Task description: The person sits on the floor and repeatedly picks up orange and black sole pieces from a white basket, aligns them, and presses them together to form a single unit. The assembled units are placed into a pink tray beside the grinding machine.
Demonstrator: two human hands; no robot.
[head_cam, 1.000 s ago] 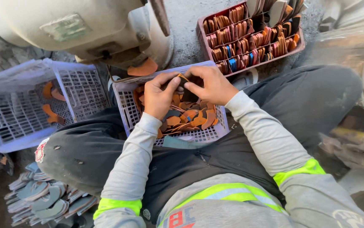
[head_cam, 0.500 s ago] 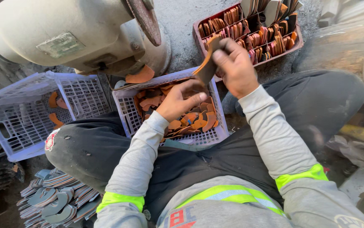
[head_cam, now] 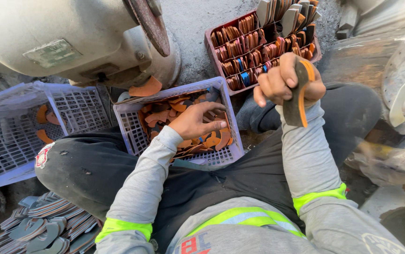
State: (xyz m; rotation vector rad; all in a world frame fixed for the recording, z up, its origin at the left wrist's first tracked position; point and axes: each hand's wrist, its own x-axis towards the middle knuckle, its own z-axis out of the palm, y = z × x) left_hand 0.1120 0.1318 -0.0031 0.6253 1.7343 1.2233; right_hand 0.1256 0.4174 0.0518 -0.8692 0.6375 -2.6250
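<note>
Fingers of the right hand (head_cam: 287,80) were clamped round a curved sole piece (head_cam: 301,94), lifted clear — probably for a look. Left hand (head_cam: 195,123) lay loosely spread, gripping nothing, on more pieces in the basket (head_cam: 132,131) wedged between the knees — easy reach.

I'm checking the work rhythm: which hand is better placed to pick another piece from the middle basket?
Left, probably. The left hand is empty and already rests on the orange pieces in the middle basket. The right hand is raised, gripping a curved piece.
</note>
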